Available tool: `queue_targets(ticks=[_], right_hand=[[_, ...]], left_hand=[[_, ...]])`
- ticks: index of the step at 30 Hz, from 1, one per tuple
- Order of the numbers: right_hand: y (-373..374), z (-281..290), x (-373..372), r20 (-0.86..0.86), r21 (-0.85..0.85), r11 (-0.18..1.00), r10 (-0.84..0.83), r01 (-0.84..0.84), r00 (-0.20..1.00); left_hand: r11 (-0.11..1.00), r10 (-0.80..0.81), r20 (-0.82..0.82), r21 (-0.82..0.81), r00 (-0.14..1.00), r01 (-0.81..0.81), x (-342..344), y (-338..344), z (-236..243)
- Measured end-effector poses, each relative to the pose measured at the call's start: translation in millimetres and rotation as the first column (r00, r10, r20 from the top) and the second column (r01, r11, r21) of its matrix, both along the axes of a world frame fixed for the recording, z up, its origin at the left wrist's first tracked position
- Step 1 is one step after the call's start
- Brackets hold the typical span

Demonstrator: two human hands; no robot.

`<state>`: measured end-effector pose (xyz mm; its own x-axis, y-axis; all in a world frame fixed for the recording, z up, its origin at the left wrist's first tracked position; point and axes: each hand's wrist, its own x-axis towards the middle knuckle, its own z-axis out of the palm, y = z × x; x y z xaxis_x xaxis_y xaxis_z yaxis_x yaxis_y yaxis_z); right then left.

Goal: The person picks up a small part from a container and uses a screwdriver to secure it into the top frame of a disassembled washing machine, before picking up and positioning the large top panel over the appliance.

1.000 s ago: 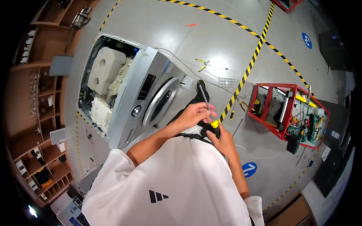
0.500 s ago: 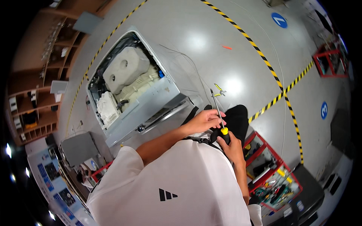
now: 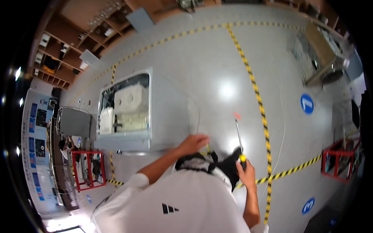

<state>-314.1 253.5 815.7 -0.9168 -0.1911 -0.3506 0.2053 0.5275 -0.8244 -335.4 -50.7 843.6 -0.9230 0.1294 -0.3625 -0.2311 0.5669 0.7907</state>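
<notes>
Seen from above, the person's right hand is closed around the yellow-and-black handle of a long screwdriver, its metal shaft pointing up and away over the grey floor. The left hand, blurred, reaches out with fingers loosely spread toward the side of an opened washing machine lying just left of it, apparently touching nothing.

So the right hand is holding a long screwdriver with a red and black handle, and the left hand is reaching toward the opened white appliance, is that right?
Not quite. In the head view the long metal-shafted screwdriver in the right hand has a yellow and black handle, not red and black. The rest holds: the left hand reaches toward the opened white appliance lying on the grey floor.
</notes>
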Motion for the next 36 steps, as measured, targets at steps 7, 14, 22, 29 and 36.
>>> queue_targets(ticks=[7,14,22,29,36], right_hand=[[76,5,-157,-0.135,0.012,0.999,0.04,-0.039,0.99],[-12,0,-297,-0.003,-0.093,0.98,0.179,-0.178,0.984],[-105,-59,-468,0.123,0.087,0.973,0.202,-0.213,0.972],[-118,-159,-536,0.583,0.307,0.937,-0.047,-0.166,0.811],[-130,-263,-623,0.805,0.37,0.914,-0.224,-0.169,0.55]], left_hand=[[0.951,-0.145,0.083,-0.265,0.986,0.162,-49,7,-5],[0.997,0.047,0.218,-0.068,0.975,-0.033,-112,-34,-31],[0.961,0.206,-0.064,-0.177,0.977,-0.214,-291,-163,-36],[0.95,0.216,0.088,-0.249,0.973,-0.188,-383,-275,-40],[0.912,0.333,0.172,-0.307,0.927,-0.271,-493,-382,-60]])
